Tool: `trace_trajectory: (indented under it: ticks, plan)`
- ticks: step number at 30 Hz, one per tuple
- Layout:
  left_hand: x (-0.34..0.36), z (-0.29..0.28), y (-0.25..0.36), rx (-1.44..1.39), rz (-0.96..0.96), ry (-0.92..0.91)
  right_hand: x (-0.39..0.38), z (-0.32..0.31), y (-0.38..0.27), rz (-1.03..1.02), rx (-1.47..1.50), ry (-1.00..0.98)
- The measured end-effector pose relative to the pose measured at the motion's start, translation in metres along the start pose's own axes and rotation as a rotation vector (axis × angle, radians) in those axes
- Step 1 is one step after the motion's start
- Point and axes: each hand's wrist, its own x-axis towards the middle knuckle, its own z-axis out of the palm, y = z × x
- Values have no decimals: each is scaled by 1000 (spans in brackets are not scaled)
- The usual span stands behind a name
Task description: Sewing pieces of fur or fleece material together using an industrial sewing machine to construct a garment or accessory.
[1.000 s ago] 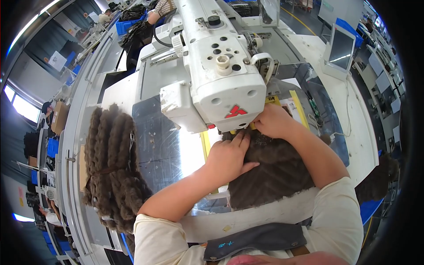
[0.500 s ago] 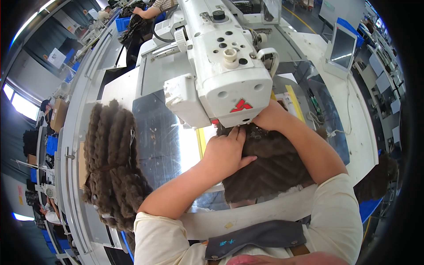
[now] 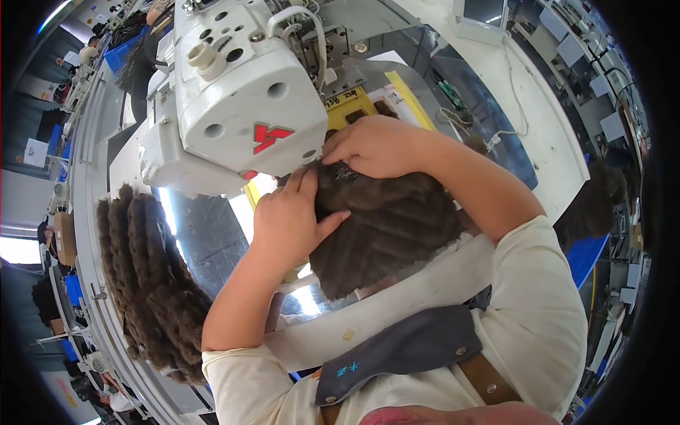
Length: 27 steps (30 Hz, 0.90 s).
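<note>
We see the left hand (image 3: 287, 223) laid palm down on the left edge of a brown fur piece (image 3: 382, 234), its fingers stretched forward together and its thumb spread wide over the pile. The right hand (image 3: 379, 145) bends its fingers at the fur's far edge, close under the white sewing machine (image 3: 248, 106); its fingertips are partly hidden, so we cannot tell whether they pinch or only press. The fur looks soft, with slanting ridges and a pale, ragged near edge. We find a thicker fur bundle (image 3: 142, 276) to the left, its rolls deeply furrowed. Beyond the right hand lie a flat yellow plate (image 3: 347, 106) and a straight yellow strip (image 3: 411, 99). The machine crowds both hands' fingertips; we see more room leftward, where the glossy panel (image 3: 212, 230) runs toward the bundle. A rounded white rail (image 3: 382, 312) bounds the near side, just beside the fur.
</note>
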Motion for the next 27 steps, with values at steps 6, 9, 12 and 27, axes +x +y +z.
trace_trajectory:
  ticks: [6, 9, 12, 27]
  plan:
    - [0, 3, -7, -7, -5, -26, 1, 14, -5, -31, -44, -34]
    - [-1, -4, -7, -6, 13, 8, 3, 9, -11, -23, -105, -43]
    - [3, -8, -8, -8, 10, -9, 8, 15, -8, -28, -163, -27]
    - [-3, -11, -2, -9, 20, -119, 0, 15, -24, 50, -215, -128]
